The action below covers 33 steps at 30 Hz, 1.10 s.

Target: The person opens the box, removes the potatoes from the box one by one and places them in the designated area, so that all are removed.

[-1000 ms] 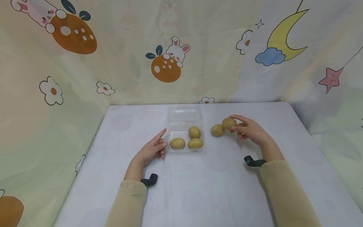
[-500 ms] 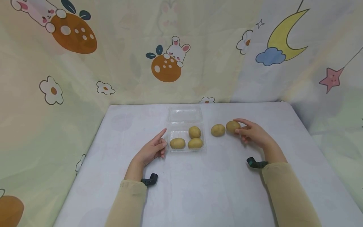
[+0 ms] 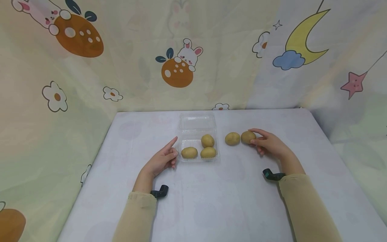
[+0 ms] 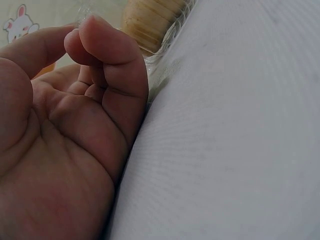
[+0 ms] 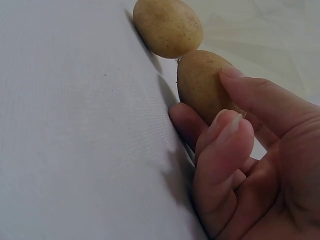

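Note:
My right hand (image 3: 270, 144) pinches a potato (image 5: 200, 85) between thumb and fingers, low at the white tabletop. Right beside it lies another potato (image 3: 232, 138); whether the two touch is hard to tell. A clear plastic clamshell box (image 3: 189, 137) lies with its lid raised at the back. Inside are one potato (image 3: 189, 152) at front left, a second potato (image 3: 208, 152) at front right and a third potato (image 3: 207, 140) behind that. My left hand (image 3: 163, 158) stays by the box's left edge, index finger extended and the others loosely curled; contact with the box is unclear.
The table (image 3: 205, 201) has a white cloth cover. Behind it and at both sides hangs a printed curtain (image 3: 136, 60) with rabbits, flowers and a moon. A dark wrist camera (image 3: 160, 191) sits on the left wrist, another wrist camera (image 3: 273, 174) on the right.
My right hand has drawn the pinched potato slightly rightward and down, from against the upper right of its neighbour to level beside it. The left hand and the box have stayed put.

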Each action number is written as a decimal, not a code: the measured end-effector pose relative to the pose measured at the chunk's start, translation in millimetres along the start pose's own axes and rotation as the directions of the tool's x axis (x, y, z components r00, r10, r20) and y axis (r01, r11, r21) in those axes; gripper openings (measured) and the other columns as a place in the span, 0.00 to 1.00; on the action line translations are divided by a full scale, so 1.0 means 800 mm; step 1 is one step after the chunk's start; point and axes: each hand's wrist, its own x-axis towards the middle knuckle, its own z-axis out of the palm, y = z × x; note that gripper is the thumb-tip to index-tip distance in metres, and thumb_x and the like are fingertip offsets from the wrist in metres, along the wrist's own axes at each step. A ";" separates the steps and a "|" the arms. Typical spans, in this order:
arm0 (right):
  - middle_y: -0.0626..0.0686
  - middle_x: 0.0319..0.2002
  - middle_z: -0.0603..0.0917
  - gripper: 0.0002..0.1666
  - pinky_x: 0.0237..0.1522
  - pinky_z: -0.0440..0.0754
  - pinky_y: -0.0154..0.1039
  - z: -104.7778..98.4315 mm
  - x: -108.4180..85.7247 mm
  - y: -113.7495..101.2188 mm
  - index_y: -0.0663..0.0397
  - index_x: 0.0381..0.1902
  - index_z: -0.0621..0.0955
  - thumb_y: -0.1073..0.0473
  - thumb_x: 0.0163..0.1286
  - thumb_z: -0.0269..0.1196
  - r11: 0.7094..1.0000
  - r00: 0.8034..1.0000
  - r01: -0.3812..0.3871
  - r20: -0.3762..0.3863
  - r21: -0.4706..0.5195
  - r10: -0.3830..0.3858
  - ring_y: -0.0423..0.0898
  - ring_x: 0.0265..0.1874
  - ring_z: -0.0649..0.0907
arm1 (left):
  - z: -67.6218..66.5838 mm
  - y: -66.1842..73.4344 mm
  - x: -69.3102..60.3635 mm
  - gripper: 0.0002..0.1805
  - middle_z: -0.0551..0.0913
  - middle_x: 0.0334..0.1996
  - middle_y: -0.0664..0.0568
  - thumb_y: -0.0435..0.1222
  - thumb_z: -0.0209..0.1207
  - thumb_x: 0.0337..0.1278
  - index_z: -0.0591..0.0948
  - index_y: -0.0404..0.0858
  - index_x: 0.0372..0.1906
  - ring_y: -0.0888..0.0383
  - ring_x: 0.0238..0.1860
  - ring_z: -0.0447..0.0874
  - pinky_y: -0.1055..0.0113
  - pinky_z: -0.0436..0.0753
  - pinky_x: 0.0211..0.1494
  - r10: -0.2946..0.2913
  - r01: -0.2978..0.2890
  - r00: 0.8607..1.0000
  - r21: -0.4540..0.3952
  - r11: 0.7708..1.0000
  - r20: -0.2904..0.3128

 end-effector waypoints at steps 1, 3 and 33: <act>0.55 0.30 0.80 0.40 0.26 0.83 0.41 0.000 0.000 0.000 0.35 0.72 0.65 0.43 0.65 0.67 1.000 1.000 -0.003 0.000 -0.001 0.003 0.44 0.20 0.77 | 0.000 0.000 0.000 0.38 0.69 0.32 0.52 0.39 0.56 0.71 0.53 0.64 0.78 0.58 0.28 0.69 0.65 0.80 0.33 0.001 -0.001 1.000 0.003 1.000 0.000; 0.56 0.31 0.81 0.40 0.26 0.83 0.41 0.001 0.001 0.001 0.33 0.72 0.66 0.41 0.64 0.67 1.000 1.000 -0.014 -0.003 0.001 0.014 0.44 0.19 0.77 | 0.001 0.001 0.000 0.38 0.69 0.32 0.52 0.39 0.56 0.70 0.53 0.63 0.78 0.58 0.28 0.69 0.65 0.80 0.32 0.003 -0.003 1.000 0.009 1.000 -0.002; 0.58 0.40 0.81 0.40 0.26 0.83 0.41 0.000 0.003 0.002 0.30 0.71 0.66 0.41 0.63 0.67 0.998 0.998 -0.057 0.035 0.028 0.056 0.45 0.21 0.77 | 0.001 0.000 0.001 0.37 0.69 0.32 0.51 0.39 0.56 0.70 0.55 0.67 0.76 0.57 0.29 0.69 0.64 0.80 0.33 -0.017 0.017 1.000 0.002 1.000 -0.015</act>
